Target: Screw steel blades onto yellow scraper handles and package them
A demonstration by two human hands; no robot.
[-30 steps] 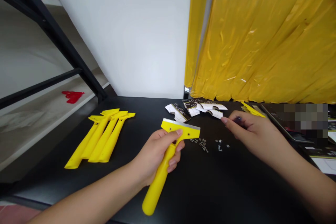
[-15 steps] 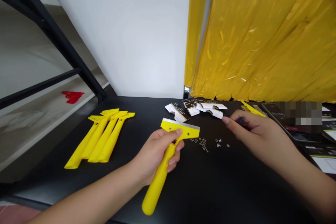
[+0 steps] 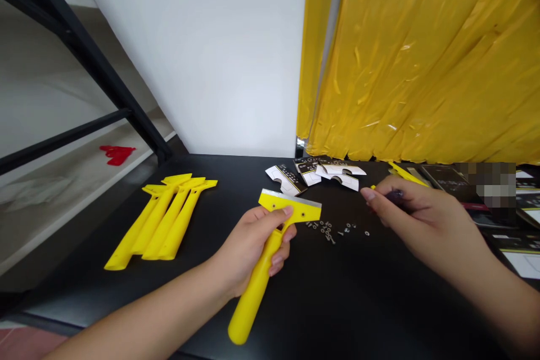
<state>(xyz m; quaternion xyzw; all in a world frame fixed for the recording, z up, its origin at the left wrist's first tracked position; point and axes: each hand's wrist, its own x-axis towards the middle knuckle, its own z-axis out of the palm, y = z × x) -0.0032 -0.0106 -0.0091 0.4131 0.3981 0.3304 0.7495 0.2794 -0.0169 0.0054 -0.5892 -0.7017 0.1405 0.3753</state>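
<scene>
My left hand [image 3: 261, 242] is wrapped round a yellow scraper [image 3: 252, 292], with the thumb on its head. A metal blade [image 3: 291, 198] runs along the head's far edge, and two small holes show below it. My right hand [image 3: 405, 202] is closed, thumb and index finger together, above the table to the right. A dark purple, handle-like piece [image 3: 395, 197] shows inside it; most of it is hidden by the fingers. Between the hands, several small screws and nuts [image 3: 327, 230] lie loose on the black table [image 3: 320, 304].
Several yellow scraper handles [image 3: 164, 219] lie side by side at the left. Printed cards [image 3: 287, 180] lie behind the scraper, with more cards [image 3: 523, 261] at the right. A black frame bar [image 3: 97, 67] rises at left, beside a shelf with a red object [image 3: 117, 154].
My right hand has shifted slightly right and down. One small screw piece now lies a little further left, among the loose hardware. My left hand and the scraper have barely moved.
</scene>
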